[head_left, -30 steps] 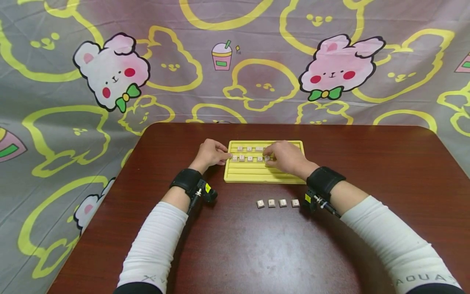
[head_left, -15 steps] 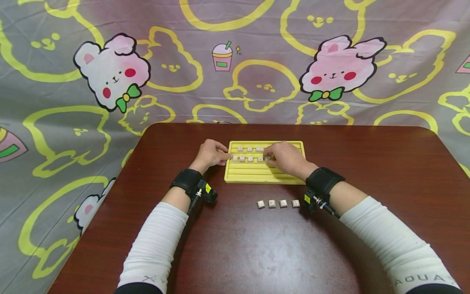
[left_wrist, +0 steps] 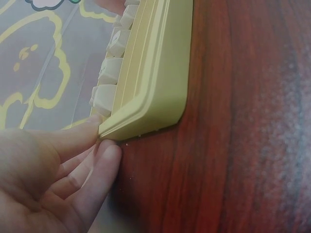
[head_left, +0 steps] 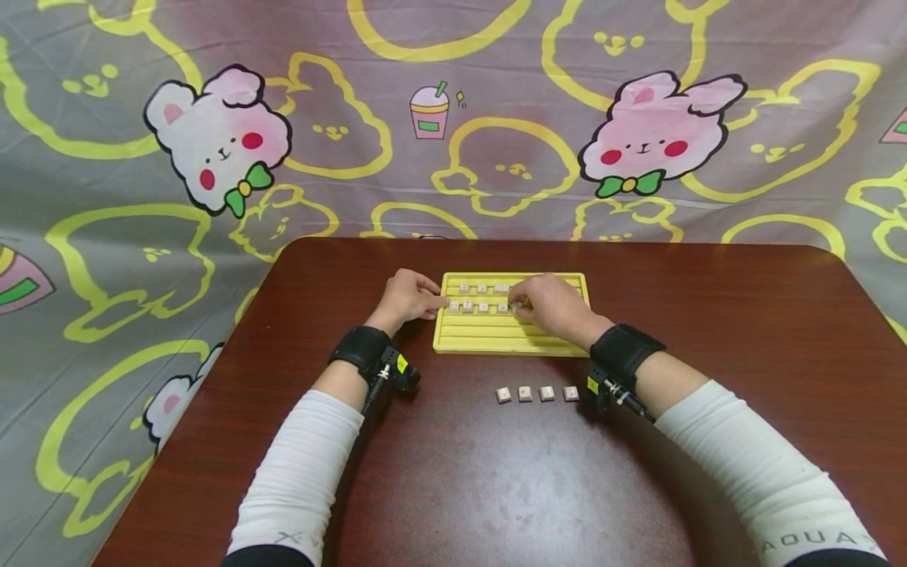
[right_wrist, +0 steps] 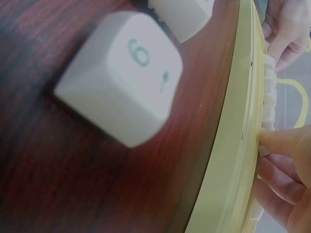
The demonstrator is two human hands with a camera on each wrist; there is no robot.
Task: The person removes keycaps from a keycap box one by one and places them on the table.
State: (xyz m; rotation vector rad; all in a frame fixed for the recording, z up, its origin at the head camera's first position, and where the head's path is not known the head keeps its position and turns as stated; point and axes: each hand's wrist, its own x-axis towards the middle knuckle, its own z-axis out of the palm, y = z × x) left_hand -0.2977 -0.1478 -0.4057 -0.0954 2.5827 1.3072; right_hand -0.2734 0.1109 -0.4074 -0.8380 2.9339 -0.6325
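Yellow tray (head_left: 507, 339) long axis left-right, flat.

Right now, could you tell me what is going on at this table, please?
A person is setting keycaps on a yellow ridged tray on a dark wooden table. The left hand touches the tray's left edge with its fingertips, steadying it. The right hand rests over the tray's right side, fingertips on the last keycap of the second row. Two rows on the tray hold keycaps. Four loose keycaps lie in a line on the table in front of the tray.
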